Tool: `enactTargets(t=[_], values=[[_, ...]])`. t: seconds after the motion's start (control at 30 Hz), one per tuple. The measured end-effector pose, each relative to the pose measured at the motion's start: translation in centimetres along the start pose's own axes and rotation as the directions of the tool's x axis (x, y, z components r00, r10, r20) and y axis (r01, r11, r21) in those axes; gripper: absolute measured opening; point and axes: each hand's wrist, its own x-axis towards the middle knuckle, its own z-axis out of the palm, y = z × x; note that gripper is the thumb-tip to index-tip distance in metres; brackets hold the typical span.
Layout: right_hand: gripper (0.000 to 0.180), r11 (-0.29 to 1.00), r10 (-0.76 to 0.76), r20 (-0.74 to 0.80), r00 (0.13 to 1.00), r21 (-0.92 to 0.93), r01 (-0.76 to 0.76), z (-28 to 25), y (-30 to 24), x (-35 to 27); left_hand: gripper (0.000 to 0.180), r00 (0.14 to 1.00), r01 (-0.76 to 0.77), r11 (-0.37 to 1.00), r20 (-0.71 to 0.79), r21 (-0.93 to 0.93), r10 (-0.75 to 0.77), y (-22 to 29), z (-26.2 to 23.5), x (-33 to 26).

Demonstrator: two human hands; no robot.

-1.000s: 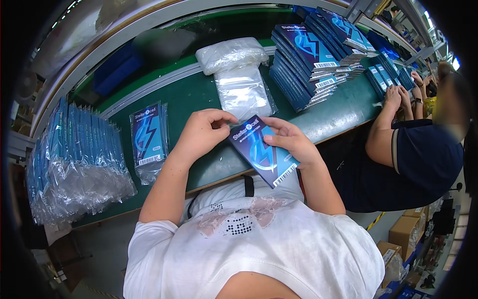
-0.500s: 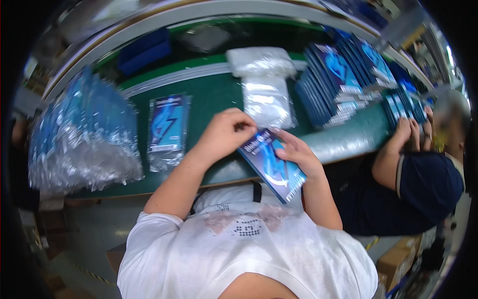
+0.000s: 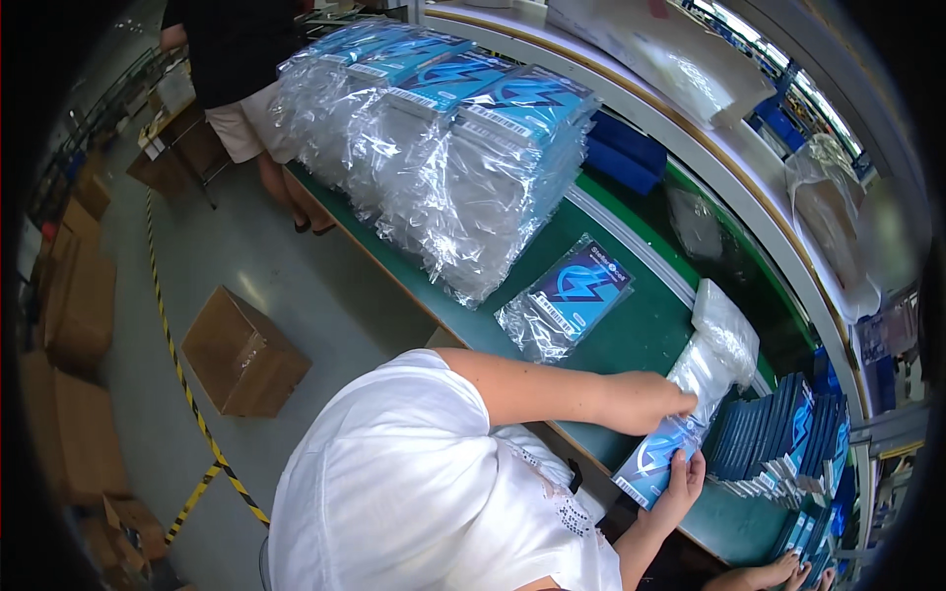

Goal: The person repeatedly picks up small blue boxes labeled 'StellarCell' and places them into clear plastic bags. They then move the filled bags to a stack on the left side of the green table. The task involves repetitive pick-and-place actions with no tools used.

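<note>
My right hand grips a flat blue and purple box by its side, thumb across its front face. The box is tilted over the table's front edge. My left hand is closed at the far end of the box, beside the clear plastic bags. Its fingertips are partly hidden, and I cannot make out what they pinch. To the left, a similar blue pack in a clear bag lies flat on the green table.
A large heap of bagged blue packs fills the table's left end. Stacked blue boxes stand at the right, near a co-worker's hands. A blue bin sits behind. An open carton is on the floor.
The view has swung left, bringing the heap and floor into sight. My hands stay together at the box, the right still gripping it.
</note>
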Motion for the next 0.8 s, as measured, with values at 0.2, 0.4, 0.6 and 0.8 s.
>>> enactTargets(t=[0.2, 0.4, 0.6, 0.8], values=[[0.018, 0.996, -0.057, -0.214, 0.975, 0.053, 0.07, 1.7, -1.8, -0.8, 0.028, 0.974, 0.213, 0.909, -0.001, -0.358, -0.229, 1.6, -1.0, -0.6], [0.017, 0.996, 0.025, 0.07, 0.997, -0.082, -0.019, 2.0, -1.4, 0.1, 0.038, 0.881, 0.2, 0.266, 0.054, -0.943, -0.471, 1.7, 2.3, 0.0], [0.091, 0.906, -0.11, 0.365, 0.925, -0.346, 0.244, 2.6, -5.3, -0.4, 0.035, 0.867, 0.101, 0.01, 0.083, -0.995, -0.49, 2.8, -0.2, 0.7], [0.027, 0.473, -0.812, 0.092, 0.576, -0.474, 0.743, 4.1, -8.0, -0.7, 0.044, 0.817, 0.56, 0.035, 0.545, -0.828, -0.189, 6.7, 0.1, -2.3]])
